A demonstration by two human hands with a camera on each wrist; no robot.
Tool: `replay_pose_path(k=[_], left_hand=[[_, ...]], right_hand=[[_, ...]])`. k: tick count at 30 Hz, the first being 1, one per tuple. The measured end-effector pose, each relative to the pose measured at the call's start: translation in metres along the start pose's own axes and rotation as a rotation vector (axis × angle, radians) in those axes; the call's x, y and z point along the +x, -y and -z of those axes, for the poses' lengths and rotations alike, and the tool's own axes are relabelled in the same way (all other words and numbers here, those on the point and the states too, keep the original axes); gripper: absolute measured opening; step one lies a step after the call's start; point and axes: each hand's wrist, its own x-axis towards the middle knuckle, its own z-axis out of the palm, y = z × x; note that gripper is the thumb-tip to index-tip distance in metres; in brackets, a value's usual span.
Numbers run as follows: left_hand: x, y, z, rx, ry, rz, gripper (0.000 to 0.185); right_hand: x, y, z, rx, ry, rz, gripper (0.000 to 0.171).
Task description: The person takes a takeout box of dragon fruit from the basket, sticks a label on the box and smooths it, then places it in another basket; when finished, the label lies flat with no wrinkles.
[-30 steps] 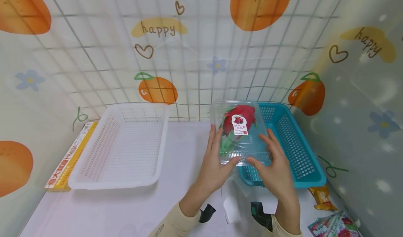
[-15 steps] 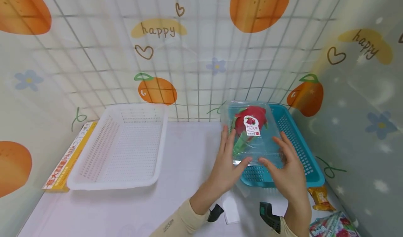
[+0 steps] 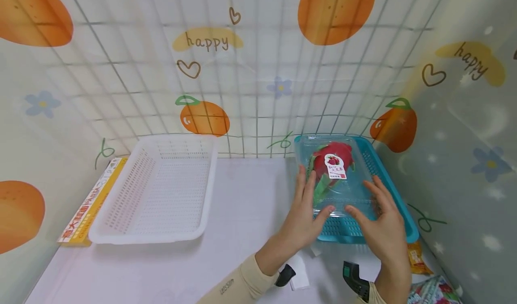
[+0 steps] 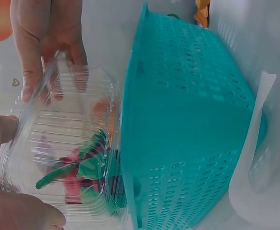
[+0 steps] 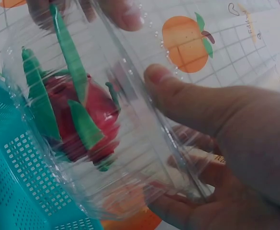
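A clear plastic clamshell box (image 3: 343, 191) with a red, green-leaved dragon fruit (image 3: 329, 158) and a white label inside is held between both hands over the teal basket (image 3: 397, 205). My left hand (image 3: 307, 205) grips its left side, thumb on the near edge. My right hand (image 3: 381, 221) grips the right side the same way. In the left wrist view the box (image 4: 68, 153) lies against the basket's rim (image 4: 130, 120). In the right wrist view my right hand's thumb (image 5: 192, 100) presses on the box (image 5: 140, 158), with the fruit (image 5: 77, 120) above the teal mesh (image 5: 15, 191).
A white perforated basket (image 3: 157, 187) stands at the left, with a yellow box (image 3: 86, 205) beside it along the wall. A white paper slip (image 3: 300, 275) lies near my left wrist. Snack packets (image 3: 414, 257) lie at the front right. Patterned walls close in on three sides.
Both hands have carried the clear box to the right and down, from beside the teal basket's near-left corner to over its inside.
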Motion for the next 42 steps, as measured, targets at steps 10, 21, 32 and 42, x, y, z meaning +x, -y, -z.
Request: replay_pose_path(k=[10,21,32,42], left_hand=[[0.005,0.003,-0.011,0.024,0.005,-0.046,0.086],[0.011,0.006,-0.018,0.035,0.016,-0.051,0.085],[0.016,0.01,-0.027,0.072,0.038,0.0,0.084],[0.019,0.011,-0.032,0.07,0.053,0.018,0.082]], right_hand=[[0.003,-0.007,0.001,-0.012,-0.022,-0.062,0.075],[0.007,-0.015,-0.002,-0.002,-0.028,-0.063,0.075],[0.012,-0.022,-0.005,0.01,-0.033,-0.074,0.073],[0.013,-0.029,-0.009,-0.006,-0.033,-0.127,0.071]])
